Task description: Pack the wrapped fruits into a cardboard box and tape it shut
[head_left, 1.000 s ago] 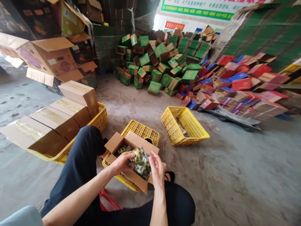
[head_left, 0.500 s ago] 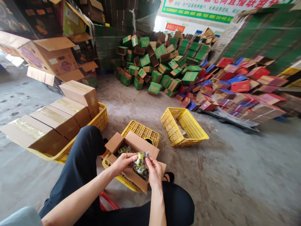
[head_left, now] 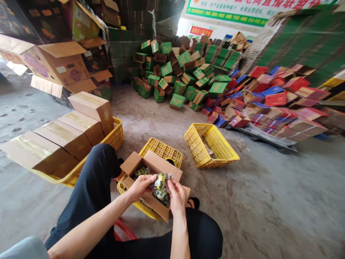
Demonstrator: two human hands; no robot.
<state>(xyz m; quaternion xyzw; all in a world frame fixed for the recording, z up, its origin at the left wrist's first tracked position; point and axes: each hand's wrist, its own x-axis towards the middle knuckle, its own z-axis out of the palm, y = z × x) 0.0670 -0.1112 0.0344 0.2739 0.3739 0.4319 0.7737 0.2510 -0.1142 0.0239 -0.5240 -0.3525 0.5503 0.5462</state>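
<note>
Right hand point(head_left: 176, 198) has closed in since a second ago, pinching clear-wrapped packet point(head_left: 161, 182) at right; left hand point(head_left: 140, 187) pinches the other side. Lower centre, over open carton point(head_left: 165, 165). Likely adjusting wrap; next needs steady pinches.

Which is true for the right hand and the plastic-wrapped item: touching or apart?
Touching. The head view shows it: the right hand pinches the right end of the plastic-wrapped item, with no gap showing.

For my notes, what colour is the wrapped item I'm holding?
The wrapped item is yellow-green with dark patches, best in the head view.
</note>
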